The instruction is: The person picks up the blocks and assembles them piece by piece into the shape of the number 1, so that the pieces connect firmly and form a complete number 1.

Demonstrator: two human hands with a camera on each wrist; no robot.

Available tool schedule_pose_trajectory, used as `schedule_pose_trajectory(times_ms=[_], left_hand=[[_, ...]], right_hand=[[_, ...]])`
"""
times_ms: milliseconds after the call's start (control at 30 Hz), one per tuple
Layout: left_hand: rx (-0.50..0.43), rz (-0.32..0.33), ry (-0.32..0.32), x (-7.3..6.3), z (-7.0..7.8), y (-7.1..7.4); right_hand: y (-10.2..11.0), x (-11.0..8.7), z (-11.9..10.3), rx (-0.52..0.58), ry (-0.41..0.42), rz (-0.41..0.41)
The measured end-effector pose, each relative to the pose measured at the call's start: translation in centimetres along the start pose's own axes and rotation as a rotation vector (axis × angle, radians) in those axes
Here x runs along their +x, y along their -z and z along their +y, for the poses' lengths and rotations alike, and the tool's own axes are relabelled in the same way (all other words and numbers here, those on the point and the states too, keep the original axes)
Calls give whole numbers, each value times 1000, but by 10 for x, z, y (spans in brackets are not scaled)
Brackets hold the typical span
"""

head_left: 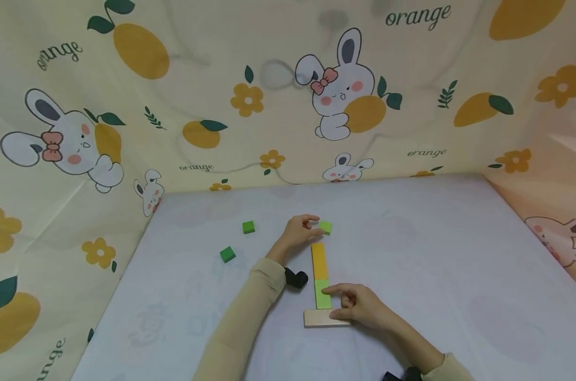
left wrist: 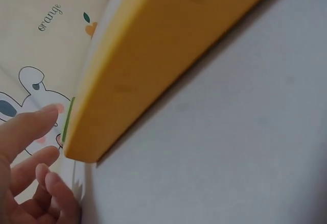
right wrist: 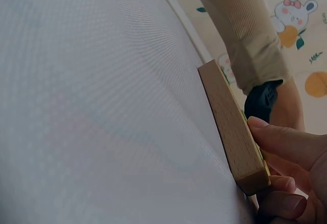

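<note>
My left hand [head_left: 298, 232] is beside a light green square block [head_left: 326, 228], its thumb and index finger spread at the block's left side. In the left wrist view, the fingers [left wrist: 30, 132] are near the end of a yellow block [left wrist: 133, 76]; the green block is mostly hidden behind it. In the head view, the yellow block lies in line with a light green rectangular block [head_left: 323, 299]. My right hand [head_left: 364, 306] touches that green block with its index finger, while its thumb rests on a plain wooden plank [head_left: 316, 318] lying crosswise at the near end.
Two darker green blocks [head_left: 248, 227] lie to the left on the white tabletop [head_left: 435, 254], apart from the row. A printed curtain [head_left: 269, 79] stands behind and along both sides. Each wrist carries a black camera [head_left: 296, 278].
</note>
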State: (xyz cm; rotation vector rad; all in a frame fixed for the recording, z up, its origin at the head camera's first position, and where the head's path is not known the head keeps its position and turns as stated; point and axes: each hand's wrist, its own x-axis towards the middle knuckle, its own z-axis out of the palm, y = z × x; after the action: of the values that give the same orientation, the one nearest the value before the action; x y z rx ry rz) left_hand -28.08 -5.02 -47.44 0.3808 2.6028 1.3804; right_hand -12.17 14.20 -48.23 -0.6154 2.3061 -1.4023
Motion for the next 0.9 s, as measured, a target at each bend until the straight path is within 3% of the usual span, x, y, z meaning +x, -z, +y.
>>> schedule_pose_trajectory(times_ms=[333,900], left_hand=[[80,-27,61,1,2,0],[187,7,64,4,-1,-5]], right_hand=[[-1,1,1,6,-5,0],[0,1,0,0,-11,3]])
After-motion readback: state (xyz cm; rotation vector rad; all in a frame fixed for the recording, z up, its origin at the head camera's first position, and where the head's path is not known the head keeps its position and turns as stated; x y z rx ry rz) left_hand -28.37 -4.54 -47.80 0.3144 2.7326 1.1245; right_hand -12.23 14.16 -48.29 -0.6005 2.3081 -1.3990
